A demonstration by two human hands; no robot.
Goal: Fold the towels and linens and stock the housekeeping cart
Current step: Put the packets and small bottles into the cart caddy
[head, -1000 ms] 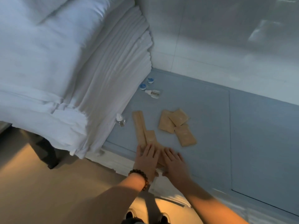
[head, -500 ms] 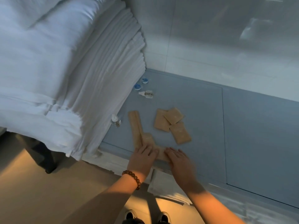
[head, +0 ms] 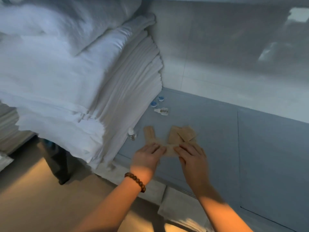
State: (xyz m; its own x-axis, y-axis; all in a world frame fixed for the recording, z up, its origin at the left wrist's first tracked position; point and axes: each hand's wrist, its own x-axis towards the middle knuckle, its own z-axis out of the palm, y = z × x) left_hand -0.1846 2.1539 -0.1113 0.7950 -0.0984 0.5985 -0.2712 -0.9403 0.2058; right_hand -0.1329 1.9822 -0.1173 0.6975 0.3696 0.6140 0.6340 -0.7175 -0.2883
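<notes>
The left hand [head: 147, 156] and right hand [head: 192, 159] press flat, unclenched fingers on the tan packets [head: 170, 150], likely herding them into 1 pile beside the stacked linens [head: 117, 97].

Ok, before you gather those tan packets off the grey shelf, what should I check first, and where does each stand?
1. Left hand touches the flat tan paper packets: ok.
2. Right hand touches them too: ok.
3. Firm grip on those packets: cannot tell, blurred.
4. Square tan packets behind the hands gathered: not ok, loose pile.
5. Small clear white-capped bottle apart from the hands: ok, upright by the white folded linen stack.
</notes>
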